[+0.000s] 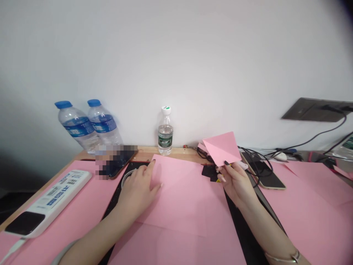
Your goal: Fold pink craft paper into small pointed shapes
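Observation:
A large pink paper sheet (182, 198) lies flat on the desk in front of me, on top of more pink paper. At its upper left edge rests my left hand (140, 186), fingers spread, forefinger on the corner. My right hand (234, 180) pinches a small folded pink paper (223, 148) by its lower corner between thumb and fingers, raised above the desk near the wall. A crease runs across this piece. Beneath the right hand, black pieces (209, 172) and a bit of yellow show, partly hidden.
A small water bottle (165, 134) stands at the wall; two larger bottles (103, 123) lean at the left. A white power bank (49, 204) lies left, near a dark phone (121, 163). At right are another phone (266, 173), black cables (256, 158) and a wall socket (311, 109).

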{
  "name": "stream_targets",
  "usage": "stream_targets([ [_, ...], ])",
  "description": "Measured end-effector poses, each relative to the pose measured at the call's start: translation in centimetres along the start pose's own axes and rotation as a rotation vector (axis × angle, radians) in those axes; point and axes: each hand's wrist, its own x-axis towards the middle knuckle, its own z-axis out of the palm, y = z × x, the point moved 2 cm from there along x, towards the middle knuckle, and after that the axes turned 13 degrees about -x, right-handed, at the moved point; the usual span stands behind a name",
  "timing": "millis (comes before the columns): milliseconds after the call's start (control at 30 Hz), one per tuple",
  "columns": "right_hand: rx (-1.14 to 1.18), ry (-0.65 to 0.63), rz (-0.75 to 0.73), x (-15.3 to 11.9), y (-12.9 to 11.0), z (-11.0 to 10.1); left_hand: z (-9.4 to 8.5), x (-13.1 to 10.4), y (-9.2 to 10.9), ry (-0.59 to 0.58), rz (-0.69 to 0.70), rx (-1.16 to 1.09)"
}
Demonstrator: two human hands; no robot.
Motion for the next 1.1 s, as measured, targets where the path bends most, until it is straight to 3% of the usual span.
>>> stream_targets([
  [267,0.076,-0.124,0.144,0.3,0.2,-0.2,0.5,-0.4,-0.1,-0.045,-0.037,0.099],
  [433,-0.161,-0.227,0.317,-0.6,0.3,0.3,0.4,-0.4,0.0,0.03,-0.031,0.114],
  [600,-0.379,-0.313,0.239,-1.5,1.1,1.3,0.2,-0.5,0.5,0.098,0.056,0.027],
  [733,-0.622,-0.227,0.02,-2.0,1.4,1.5,0.4,-0.3,0.4,0.093,0.065,-0.287],
  [867,-1.091,-0.107,-0.19,-2.5,1.1,1.5,0.0,0.0,0.4,0.042,0.012,-0.576],
  [967,-1.453,-0.106,-0.214,-2.5,1.3,1.4,-0.2,0.3,0.3,0.02,-0.15,-0.823],
  [1100,-1.616,-0.1,-0.171,-2.3,1.8,1.2,0.3,0.3,0.3,-0.027,-0.32,-1.339],
])
